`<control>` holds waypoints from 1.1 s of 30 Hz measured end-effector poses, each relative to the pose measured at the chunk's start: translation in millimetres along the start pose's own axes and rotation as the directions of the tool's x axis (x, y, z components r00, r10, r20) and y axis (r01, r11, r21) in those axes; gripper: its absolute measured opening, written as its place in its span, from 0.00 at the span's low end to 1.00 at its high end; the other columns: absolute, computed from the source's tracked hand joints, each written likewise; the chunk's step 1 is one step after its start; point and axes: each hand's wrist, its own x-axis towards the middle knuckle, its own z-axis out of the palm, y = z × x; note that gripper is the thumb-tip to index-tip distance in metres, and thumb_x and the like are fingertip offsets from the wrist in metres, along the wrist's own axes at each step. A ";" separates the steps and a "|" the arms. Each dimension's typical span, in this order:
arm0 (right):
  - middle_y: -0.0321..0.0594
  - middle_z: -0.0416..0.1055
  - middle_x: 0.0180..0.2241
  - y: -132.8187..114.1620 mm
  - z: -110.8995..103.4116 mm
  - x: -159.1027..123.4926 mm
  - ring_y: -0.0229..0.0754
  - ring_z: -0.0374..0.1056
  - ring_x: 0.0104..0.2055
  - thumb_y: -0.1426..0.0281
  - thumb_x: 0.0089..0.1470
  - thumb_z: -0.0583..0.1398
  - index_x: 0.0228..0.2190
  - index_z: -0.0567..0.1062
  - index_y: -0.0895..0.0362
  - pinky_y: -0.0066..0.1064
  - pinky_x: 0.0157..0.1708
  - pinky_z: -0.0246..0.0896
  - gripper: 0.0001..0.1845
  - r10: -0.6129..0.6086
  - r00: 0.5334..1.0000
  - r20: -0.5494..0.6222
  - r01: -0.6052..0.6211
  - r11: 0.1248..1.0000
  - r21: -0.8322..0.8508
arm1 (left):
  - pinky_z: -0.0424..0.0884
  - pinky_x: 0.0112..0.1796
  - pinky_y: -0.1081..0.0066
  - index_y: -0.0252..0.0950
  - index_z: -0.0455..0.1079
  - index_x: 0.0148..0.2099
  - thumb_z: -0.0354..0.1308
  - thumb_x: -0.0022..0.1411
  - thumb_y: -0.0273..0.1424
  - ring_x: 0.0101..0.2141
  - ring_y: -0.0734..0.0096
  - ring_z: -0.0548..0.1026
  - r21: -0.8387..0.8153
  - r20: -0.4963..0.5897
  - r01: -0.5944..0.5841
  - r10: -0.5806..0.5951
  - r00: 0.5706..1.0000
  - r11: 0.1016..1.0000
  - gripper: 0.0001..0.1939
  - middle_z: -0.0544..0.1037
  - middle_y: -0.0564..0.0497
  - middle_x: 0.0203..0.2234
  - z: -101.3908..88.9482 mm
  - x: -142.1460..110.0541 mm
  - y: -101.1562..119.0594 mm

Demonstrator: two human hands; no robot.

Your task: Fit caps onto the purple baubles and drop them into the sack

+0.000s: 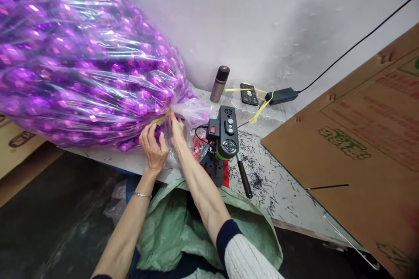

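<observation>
A big clear plastic bag (98, 65) full of shiny purple faceted baubles lies across the left of the table. Its neck is gathered, and a yellow tie strip (163, 118) runs around it. My right hand (177, 130) pinches the strip against the gathered neck. Just left of it, my left hand (153, 147) has its fingers curled at the strip's other end, with the thumb held apart. Loose plastic of the bag's mouth (193, 113) fans out to the right of the neck.
A black machine (228, 132) with a red switch and a black-handled lever (244, 178) stands close to my right forearm. Behind are a bottle (219, 84), a phone-like black slab (249, 94), yellow strips (258, 114) and a power adapter (282, 95). A cardboard box (360, 148) leans at right; green sacking (170, 226) hangs below.
</observation>
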 end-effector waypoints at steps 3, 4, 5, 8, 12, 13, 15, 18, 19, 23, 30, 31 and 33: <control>0.33 0.80 0.41 -12.5 30.3 8.8 0.35 0.74 0.44 0.61 0.57 0.61 0.50 0.72 0.58 0.30 0.51 0.69 0.21 -0.012 1.000 -0.018 0.013 0.998 0.061 | 0.48 0.68 0.43 0.34 0.65 0.65 0.49 0.71 0.40 0.70 0.47 0.56 0.026 0.028 -0.125 0.124 0.992 0.992 0.25 0.67 0.33 0.64 -17.0 28.6 4.0; 0.31 0.80 0.39 -17.6 36.9 9.3 0.34 0.74 0.42 0.62 0.58 0.61 0.49 0.72 0.57 0.29 0.49 0.70 0.20 -0.024 1.000 -0.005 0.024 0.996 0.083 | 0.45 0.69 0.42 0.36 0.65 0.66 0.50 0.71 0.41 0.72 0.46 0.52 0.037 0.053 -0.145 0.143 0.988 0.989 0.26 0.65 0.35 0.66 -20.3 40.3 6.4; 0.30 0.80 0.37 -22.7 41.8 9.6 0.34 0.73 0.39 0.63 0.58 0.61 0.47 0.73 0.56 0.28 0.46 0.70 0.17 -0.029 1.000 0.004 0.028 0.994 0.104 | 0.42 0.69 0.42 0.37 0.65 0.66 0.50 0.71 0.42 0.73 0.46 0.49 0.049 0.081 -0.154 0.149 0.985 0.987 0.26 0.64 0.37 0.68 -22.2 52.0 9.1; 0.26 0.76 0.27 -35.7 48.7 12.1 0.32 0.69 0.30 0.65 0.56 0.63 0.39 0.74 0.58 0.26 0.39 0.70 0.10 -0.021 1.000 0.015 0.019 0.992 0.124 | 0.37 0.69 0.40 0.40 0.63 0.69 0.50 0.71 0.45 0.74 0.45 0.44 0.084 0.155 -0.139 0.125 0.980 0.987 0.29 0.60 0.40 0.71 -21.0 82.1 17.4; 0.26 0.73 0.23 -44.6 53.3 20.1 0.31 0.68 0.27 0.64 0.58 0.62 0.35 0.74 0.59 0.25 0.35 0.70 0.10 -0.034 0.998 0.055 0.027 0.991 0.130 | 0.43 0.69 0.42 0.35 0.59 0.72 0.47 0.73 0.45 0.73 0.45 0.48 0.127 0.179 -0.092 0.069 0.981 0.988 0.32 0.59 0.37 0.71 -16.4 106.8 19.6; 0.26 0.74 0.24 -45.1 54.2 22.3 0.31 0.70 0.27 0.65 0.57 0.63 0.36 0.74 0.59 0.26 0.35 0.70 0.09 -0.044 0.997 0.061 0.036 0.990 0.133 | 0.45 0.69 0.43 0.33 0.57 0.72 0.45 0.73 0.45 0.72 0.45 0.50 0.143 0.176 -0.082 0.056 0.983 0.986 0.32 0.59 0.36 0.71 -15.6 111.2 18.1; 0.28 0.76 0.28 -43.6 53.9 26.1 0.33 0.72 0.30 0.66 0.54 0.65 0.36 0.74 0.58 0.27 0.37 0.72 0.09 -0.062 0.996 0.058 0.054 0.990 0.131 | 0.48 0.68 0.44 0.31 0.58 0.72 0.43 0.74 0.43 0.71 0.45 0.54 0.181 0.168 -0.062 0.032 0.985 0.982 0.32 0.61 0.35 0.70 -13.3 118.1 13.1; 0.31 0.78 0.30 -34.6 46.7 28.3 0.36 0.73 0.32 0.66 0.52 0.66 0.35 0.75 0.56 0.30 0.41 0.74 0.09 -0.067 0.997 0.035 0.063 0.991 0.116 | 0.49 0.67 0.41 0.28 0.63 0.68 0.41 0.74 0.39 0.68 0.43 0.58 0.228 0.188 -0.044 0.001 0.982 0.973 0.29 0.66 0.33 0.67 -6.6 122.2 3.0; 0.33 0.79 0.31 -30.3 43.0 28.0 0.37 0.74 0.33 0.65 0.52 0.66 0.33 0.75 0.56 0.31 0.42 0.74 0.09 -0.061 0.998 0.035 0.057 0.993 0.106 | 0.49 0.66 0.40 0.27 0.65 0.67 0.42 0.73 0.38 0.68 0.41 0.59 0.240 0.209 -0.046 -0.006 0.978 0.970 0.29 0.67 0.32 0.66 -3.8 121.9 -0.5; 0.36 0.81 0.35 -12.8 28.2 22.9 0.40 0.75 0.40 0.62 0.50 0.66 0.33 0.76 0.54 0.33 0.46 0.73 0.10 -0.038 0.996 0.074 0.036 0.999 0.038 | 0.47 0.66 0.36 0.19 0.66 0.63 0.43 0.70 0.33 0.66 0.36 0.60 0.266 0.260 -0.059 -0.012 0.966 0.962 0.28 0.67 0.24 0.64 3.6 116.5 -11.7; 0.39 0.81 0.49 12.3 13.2 -0.2 0.42 0.74 0.55 0.61 0.49 0.67 0.48 0.76 0.54 0.36 0.59 0.66 0.24 -0.082 0.996 0.048 0.085 0.993 -0.076 | 0.52 0.66 0.44 0.26 0.64 0.65 0.45 0.70 0.35 0.66 0.44 0.63 0.161 0.158 -0.035 0.010 0.987 0.986 0.27 0.69 0.29 0.63 -5.4 97.7 -8.6; 0.40 0.80 0.51 16.3 12.6 -4.1 0.43 0.73 0.58 0.60 0.49 0.67 0.51 0.75 0.54 0.37 0.61 0.65 0.27 -0.084 0.996 0.038 0.087 0.992 -0.095 | 0.53 0.66 0.45 0.26 0.65 0.64 0.46 0.70 0.37 0.65 0.44 0.63 0.145 0.132 -0.033 0.014 0.991 0.989 0.27 0.68 0.30 0.63 -6.9 96.1 -5.7; 0.39 0.79 0.53 23.3 13.5 -10.4 0.44 0.70 0.61 0.57 0.50 0.67 0.55 0.74 0.52 0.39 0.64 0.62 0.31 -0.089 0.994 0.059 0.096 0.987 -0.126 | 0.53 0.66 0.46 0.29 0.66 0.64 0.49 0.70 0.42 0.66 0.45 0.62 0.107 0.115 -0.060 0.047 0.992 0.992 0.28 0.67 0.32 0.65 -9.0 97.7 1.8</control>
